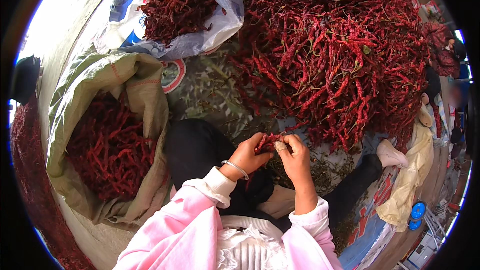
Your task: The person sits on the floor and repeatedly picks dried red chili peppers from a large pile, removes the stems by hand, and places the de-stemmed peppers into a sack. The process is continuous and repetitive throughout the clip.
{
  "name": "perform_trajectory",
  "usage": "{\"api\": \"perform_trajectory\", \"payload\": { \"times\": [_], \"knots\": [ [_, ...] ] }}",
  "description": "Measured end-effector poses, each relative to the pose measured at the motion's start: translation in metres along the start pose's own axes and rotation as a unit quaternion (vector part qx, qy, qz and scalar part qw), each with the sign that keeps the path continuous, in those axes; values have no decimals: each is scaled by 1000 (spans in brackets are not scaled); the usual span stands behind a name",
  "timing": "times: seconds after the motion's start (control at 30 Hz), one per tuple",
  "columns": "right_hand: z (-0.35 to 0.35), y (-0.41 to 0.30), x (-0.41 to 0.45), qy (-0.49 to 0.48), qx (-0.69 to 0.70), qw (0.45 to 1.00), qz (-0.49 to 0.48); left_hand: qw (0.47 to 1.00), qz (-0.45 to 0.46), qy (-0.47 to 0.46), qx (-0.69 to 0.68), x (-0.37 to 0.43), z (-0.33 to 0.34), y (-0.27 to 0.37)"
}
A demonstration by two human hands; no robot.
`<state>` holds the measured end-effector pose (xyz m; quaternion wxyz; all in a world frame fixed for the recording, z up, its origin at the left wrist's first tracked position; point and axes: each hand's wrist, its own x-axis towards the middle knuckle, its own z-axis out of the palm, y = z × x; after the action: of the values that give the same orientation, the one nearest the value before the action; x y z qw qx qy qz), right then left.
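Observation:
My left hand (245, 156) is closed around a small bunch of dried red chili peppers (267, 143) above my lap. My right hand (298, 157) meets it, thumb and forefinger pinching at the stem end of the bunch; a pale wrap covers the thumb. Beyond my hands rises a large heap of dried red chilies (337, 63), many with stems attached. To my left stands an open woven sack (150, 101) with its rim rolled down, partly filled with red chilies (112, 150). Loose stem scraps (326, 174) lie below my right hand.
A white and blue woven bag (221, 26) of darker chilies stands at the back left. A printed sheet (202, 82) covers the floor. At the right are a pale yellow cloth or sack (408, 180) and a blue round object (418, 210). Another person (457, 93) is at the far right edge.

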<state>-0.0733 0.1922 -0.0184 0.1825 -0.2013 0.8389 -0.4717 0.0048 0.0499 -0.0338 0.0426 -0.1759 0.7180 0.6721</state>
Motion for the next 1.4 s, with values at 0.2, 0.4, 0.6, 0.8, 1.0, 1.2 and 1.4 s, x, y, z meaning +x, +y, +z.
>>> {"api": "perform_trajectory", "payload": {
  "times": [0.2,0.4,0.6,0.8,1.0,1.2,1.4],
  "knots": [
    [13,11,1,89,-289,952,-42,991,-55,-7,118,5,5,6],
    [15,21,38,-20,-273,962,-2,926,-201,57,-316,10,-17,16],
    [61,29,73,-73,-301,949,57,903,-192,100,-372,16,-18,12],
    [11,12,27,-73,-31,994,80,912,-210,117,-333,18,-17,10],
    [19,5,-23,-36,-68,996,49,945,-141,40,-293,11,-8,16],
    [38,37,-5,82,-3,983,164,962,-60,45,-263,4,-3,12],
    [14,35,42,137,-260,956,20,903,-164,100,-385,13,-10,17]
  ]
}}
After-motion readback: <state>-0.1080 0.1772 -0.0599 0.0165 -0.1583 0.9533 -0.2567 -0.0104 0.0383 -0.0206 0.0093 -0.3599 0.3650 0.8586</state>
